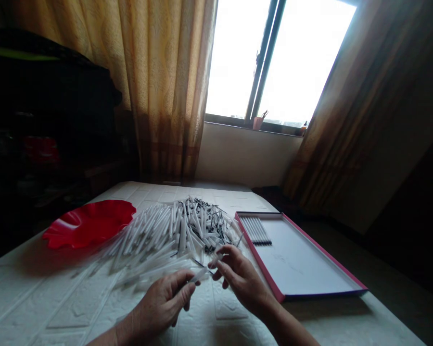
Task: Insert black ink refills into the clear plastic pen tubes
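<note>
My left hand and my right hand meet near the table's front edge, both pinched on one thin white pen tube held between them. Just beyond my fingers lies a big heap of white pen tubes and thin dark refills. To the right sits a flat pink-rimmed tray, and several finished pens lie side by side in its far left corner.
A red wavy-edged plastic bowl stands at the left of the white brick-pattern table. Behind are beige curtains, a bright window and dark furniture at the left.
</note>
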`<state>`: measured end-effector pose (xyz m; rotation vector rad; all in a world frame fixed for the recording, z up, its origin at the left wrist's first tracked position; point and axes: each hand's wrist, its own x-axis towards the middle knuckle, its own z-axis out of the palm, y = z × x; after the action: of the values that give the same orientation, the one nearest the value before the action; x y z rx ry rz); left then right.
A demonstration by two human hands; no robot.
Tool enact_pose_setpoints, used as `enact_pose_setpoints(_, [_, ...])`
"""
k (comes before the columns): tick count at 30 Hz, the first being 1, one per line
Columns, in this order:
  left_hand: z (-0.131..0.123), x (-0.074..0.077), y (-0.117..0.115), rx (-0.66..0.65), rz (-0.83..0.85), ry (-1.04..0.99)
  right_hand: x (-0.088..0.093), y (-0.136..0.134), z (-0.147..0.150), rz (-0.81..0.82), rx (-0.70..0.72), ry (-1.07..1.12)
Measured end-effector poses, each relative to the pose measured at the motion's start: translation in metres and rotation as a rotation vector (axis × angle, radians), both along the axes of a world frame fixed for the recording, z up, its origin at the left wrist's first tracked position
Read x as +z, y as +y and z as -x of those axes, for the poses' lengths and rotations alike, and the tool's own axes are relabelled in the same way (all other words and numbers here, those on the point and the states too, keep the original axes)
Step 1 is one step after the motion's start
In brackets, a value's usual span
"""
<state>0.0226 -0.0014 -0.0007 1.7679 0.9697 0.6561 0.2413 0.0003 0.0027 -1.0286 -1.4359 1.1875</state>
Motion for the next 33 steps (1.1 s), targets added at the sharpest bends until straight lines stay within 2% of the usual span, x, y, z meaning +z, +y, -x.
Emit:
enact_pose_setpoints(10, [0.001, 0.002, -0.003, -0.008, -0.051, 0.019, 0.007, -0.005, 0.009, 0.188, -0.024, 0.289])
enact_pose_setpoints(18, [0.002, 0.001, -0.004, -0.003, -0.11, 0.028, 0.008, -0.005, 0.011, 0.187, -0.123, 0.302])
enact_pose_setpoints(24, [0.002, 0.003, -0.003, -0.004, -0.152, 0.038, 0.006, -0.009, 0.014, 0.179, -0.033, 0.267])
enact_pose_setpoints(33, [0.003, 0.002, -0.003, -0.017, -0.187, 0.078, 0.012, -0.009, 0.013, 0.101, -0.025, 0.159])
